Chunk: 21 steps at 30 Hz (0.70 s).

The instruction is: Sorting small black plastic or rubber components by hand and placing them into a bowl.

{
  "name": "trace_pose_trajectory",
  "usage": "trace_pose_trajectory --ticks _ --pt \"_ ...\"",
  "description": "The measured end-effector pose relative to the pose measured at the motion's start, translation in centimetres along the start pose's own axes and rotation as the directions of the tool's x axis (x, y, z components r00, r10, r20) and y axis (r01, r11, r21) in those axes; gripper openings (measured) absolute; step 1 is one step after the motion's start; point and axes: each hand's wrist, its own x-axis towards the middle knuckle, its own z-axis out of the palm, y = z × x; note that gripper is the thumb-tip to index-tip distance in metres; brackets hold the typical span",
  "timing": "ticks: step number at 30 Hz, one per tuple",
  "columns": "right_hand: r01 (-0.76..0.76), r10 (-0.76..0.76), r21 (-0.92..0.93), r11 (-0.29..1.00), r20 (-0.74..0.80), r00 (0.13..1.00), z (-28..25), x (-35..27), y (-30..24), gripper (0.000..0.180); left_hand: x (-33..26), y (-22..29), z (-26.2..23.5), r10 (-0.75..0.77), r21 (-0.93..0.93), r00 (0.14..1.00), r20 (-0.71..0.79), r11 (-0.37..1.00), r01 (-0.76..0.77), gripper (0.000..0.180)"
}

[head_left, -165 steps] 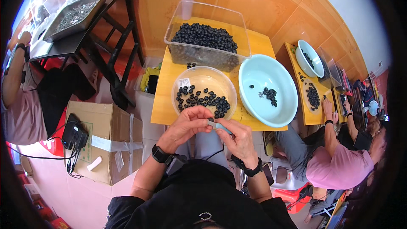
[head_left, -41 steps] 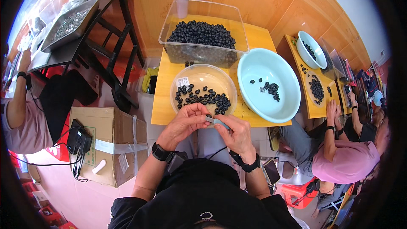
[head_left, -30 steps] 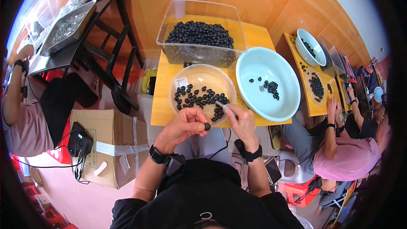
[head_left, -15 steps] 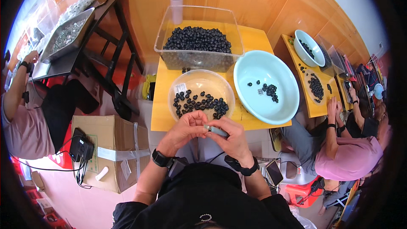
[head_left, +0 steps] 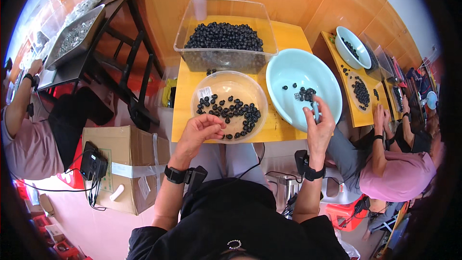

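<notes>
My right hand point(head_left: 319, 127) is over the near side of the light blue basin point(head_left: 284, 103), gripping a short pale blue-green handle-like tool point(head_left: 315, 109). Inside the basin, a cluster of small round black parts point(head_left: 304, 94) lies around a printed square mark. At the near left rim of a shallow clear round tub point(head_left: 231, 78), my left hand point(head_left: 202, 130) has its thumb and fingers curled together; what they pinch, if anything, is hidden. More black parts point(head_left: 236, 109) are spread over that tub's floor, just beyond my left fingertips.
A clear rectangular bin point(head_left: 226, 60) heaped with black parts stands behind the tub on the yellow table point(head_left: 185, 86), near a pink bottle point(head_left: 199, 7). A taped cardboard box point(head_left: 144, 151) sits to the left. People work at side tables, left and right.
My hands were together in front of the tub, with the pale tool between them. The right has moved over the basin with the tool; the left has gone to the tub's rim.
</notes>
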Motion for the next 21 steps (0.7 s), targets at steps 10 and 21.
trace_pose_trajectory --ticks 10,21 --pt "-0.061 0.048 0.068 0.996 0.187 0.981 2.0 -5.6 1.3 0.016 3.1 -2.6 1.9 0.044 0.718 0.999 0.018 0.694 -0.044 0.012" --pt "-0.088 0.065 0.088 0.992 0.234 0.970 2.0 -6.6 1.9 0.015 4.6 -4.8 3.7 0.148 0.921 0.968 0.201 0.308 -0.239 0.014"
